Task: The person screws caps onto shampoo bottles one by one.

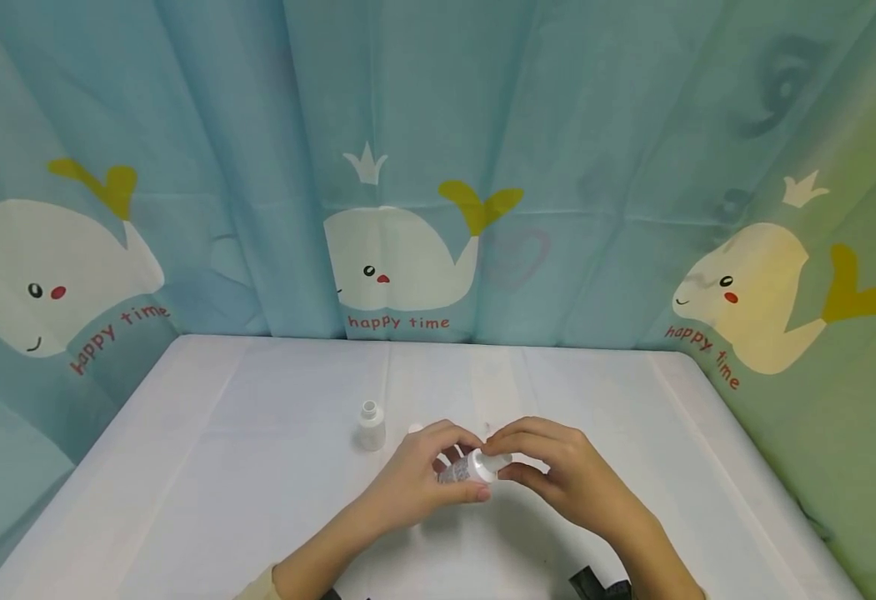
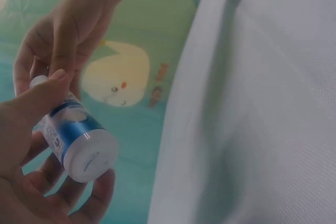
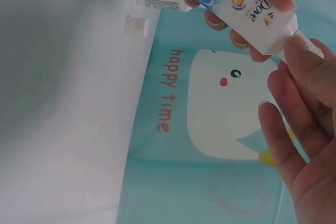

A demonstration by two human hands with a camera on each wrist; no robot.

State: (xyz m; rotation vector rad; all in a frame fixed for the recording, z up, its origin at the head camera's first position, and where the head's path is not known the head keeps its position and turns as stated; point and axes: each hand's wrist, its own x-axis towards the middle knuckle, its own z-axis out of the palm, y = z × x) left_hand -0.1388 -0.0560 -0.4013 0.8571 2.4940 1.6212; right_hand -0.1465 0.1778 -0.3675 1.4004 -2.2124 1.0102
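Whale-print curtains (image 1: 573,125) fill the head view's upper frame behind a white table (image 1: 257,492). Lower centre, the left hand (image 1: 407,479) grips a tilted white bottle (image 1: 468,469), while the right hand (image 1: 561,458) pinches the pale cap (image 1: 502,459) at its mouth; a second bottle (image 1: 372,429) stands uncapped further left. Left wrist: the held bottle's base shows, lower left. Right wrist: its Dove label shows, upper right; another cap (image 3: 136,26) sits upper left.

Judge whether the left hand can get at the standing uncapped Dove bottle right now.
Probably not as it is: the left hand grips the tilted Dove bottle. Freed, it likely could: the standing Dove bottle looks near and uncovered.
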